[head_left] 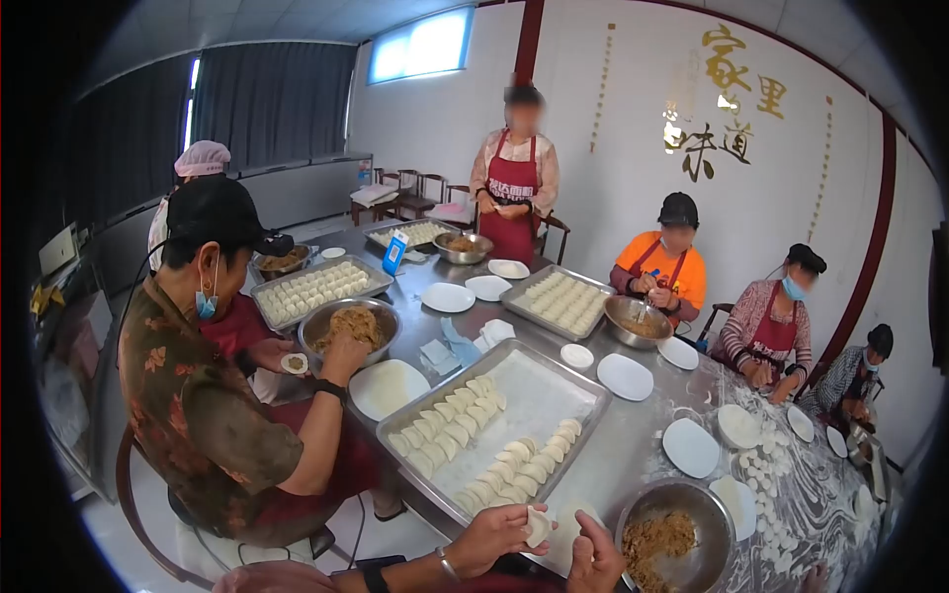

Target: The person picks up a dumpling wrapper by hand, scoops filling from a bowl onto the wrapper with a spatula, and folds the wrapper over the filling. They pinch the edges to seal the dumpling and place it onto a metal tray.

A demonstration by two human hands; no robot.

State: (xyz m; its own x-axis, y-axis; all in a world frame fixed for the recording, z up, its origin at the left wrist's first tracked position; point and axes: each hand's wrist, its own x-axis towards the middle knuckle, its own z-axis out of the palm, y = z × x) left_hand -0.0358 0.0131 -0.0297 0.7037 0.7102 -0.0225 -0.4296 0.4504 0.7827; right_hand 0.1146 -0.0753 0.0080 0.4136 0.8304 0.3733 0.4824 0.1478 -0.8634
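Left hand (486, 542) gripped a dumpling (538, 528) between its fingers at the table's (603, 460) near edge, beside the tray (544, 390). Right hand (595, 561), fingers loosely open, stood just apart, beside the filling bowl (698, 570).

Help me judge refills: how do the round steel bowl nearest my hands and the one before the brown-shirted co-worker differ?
The near steel bowl holds low brown filling; the co-worker's steel bowl holds a high heap. A hand reaches into the co-worker's steel bowl, not the near steel bowl. Both are round.
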